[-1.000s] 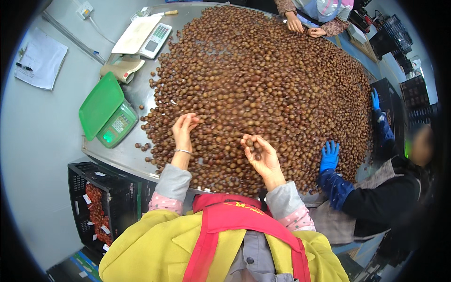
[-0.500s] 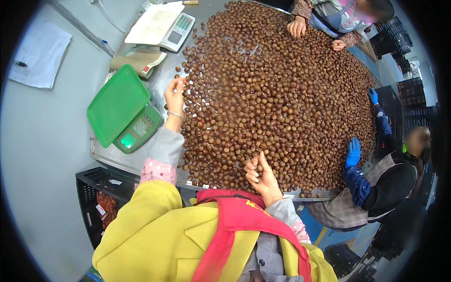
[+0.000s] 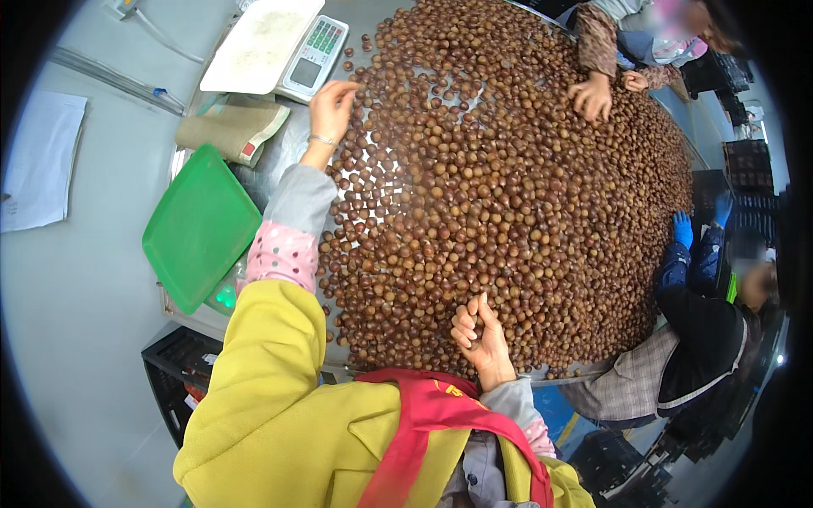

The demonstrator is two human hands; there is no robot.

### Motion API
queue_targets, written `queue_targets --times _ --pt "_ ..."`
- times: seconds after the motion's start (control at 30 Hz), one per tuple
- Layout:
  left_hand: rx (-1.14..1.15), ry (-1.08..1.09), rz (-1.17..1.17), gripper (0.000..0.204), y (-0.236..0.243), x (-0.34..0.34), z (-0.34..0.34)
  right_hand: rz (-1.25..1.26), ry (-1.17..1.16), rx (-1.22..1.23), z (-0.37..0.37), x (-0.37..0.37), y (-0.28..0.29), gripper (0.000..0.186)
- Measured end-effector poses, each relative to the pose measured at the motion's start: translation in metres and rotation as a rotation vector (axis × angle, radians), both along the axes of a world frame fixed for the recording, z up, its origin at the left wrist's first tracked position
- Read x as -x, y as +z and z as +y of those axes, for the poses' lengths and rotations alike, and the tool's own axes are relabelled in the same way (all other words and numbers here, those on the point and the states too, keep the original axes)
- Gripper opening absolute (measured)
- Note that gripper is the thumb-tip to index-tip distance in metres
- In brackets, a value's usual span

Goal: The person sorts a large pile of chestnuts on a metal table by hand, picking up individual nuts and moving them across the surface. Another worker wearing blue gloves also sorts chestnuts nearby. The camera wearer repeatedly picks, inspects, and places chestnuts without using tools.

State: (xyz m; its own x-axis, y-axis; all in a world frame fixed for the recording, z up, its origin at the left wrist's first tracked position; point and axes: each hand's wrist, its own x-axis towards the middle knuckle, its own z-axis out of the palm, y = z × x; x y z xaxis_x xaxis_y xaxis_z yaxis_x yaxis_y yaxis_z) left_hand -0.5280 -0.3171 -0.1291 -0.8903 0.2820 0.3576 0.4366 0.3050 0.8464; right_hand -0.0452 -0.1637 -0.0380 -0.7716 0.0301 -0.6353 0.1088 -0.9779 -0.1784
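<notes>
Only the head view to go on, so I'm using the green tray [image 3: 201, 229] as my landmark. The loose round brown nuts [image 3: 508, 212] are all to the right of it, a big spread over the metal table [image 3: 292, 142], patchier on the side nearest the tray. Left hand [image 3: 333, 110] is up and to the right of the tray, fingers bent in toward the thumb at the thin edge of the spread; can't tell if there's a nut in that pinch. Right hand [image 3: 484, 343] is well to the tray's right and closer to the wearer, over the nuts, fingers curled with the thumb up, and honestly I can't tell what's inside either. Just above the tray there's a folded cloth bag [image 3: 227, 131], then a white-topped scale [image 3: 262, 46] past that. Way off to the tray's right, a co-worker's bare hand [image 3: 591, 97] is on the nuts and another's blue glove [image 3: 683, 229] is at the far side. My guess: each nut is light, hard-shelled, kinda slick, and rolls easily, so grab it around its middle with thumb and fingertips.
</notes>
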Motion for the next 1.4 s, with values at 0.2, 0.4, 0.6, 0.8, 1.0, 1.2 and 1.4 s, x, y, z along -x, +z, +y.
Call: queue_targets --times 0.2,0.4,0.6,0.8,1.0,1.2,1.4 --pt "0.385 -0.105 0.190 0.025 -0.010 0.036 0.051 -0.061 -0.120 0.142 0.012 0.015 -0.001 0.033" --pt "0.713 -0.100 0.244 0.027 -0.010 0.039 0.066 -0.105 -0.134 0.146 0.014 0.013 -0.007 0.032" --pt "0.928 -0.183 0.356 0.033 -0.010 0.023 0.070 -0.066 -0.088 0.145 0.012 0.013 -0.006 0.031" --pt "0.631 -0.117 0.135 0.021 -0.003 -0.025 0.058 -0.058 -0.012 0.079 0.007 0.002 0.006 0.029" --pt "-0.061 -0.257 -0.438 0.028 0.031 -0.121 0.034 -0.012 0.014 0.009 0.003 -0.013 0.016 0.027" --pt "-0.461 -0.322 -0.560 0.028 0.082 -0.223 0.009 0.008 0.027 0.055 -0.004 -0.022 0.024 0.030" --pt "-0.376 -0.361 -0.467 0.031 0.121 -0.267 -0.013 -0.118 0.010 0.045 -0.003 -0.039 0.028 0.033"
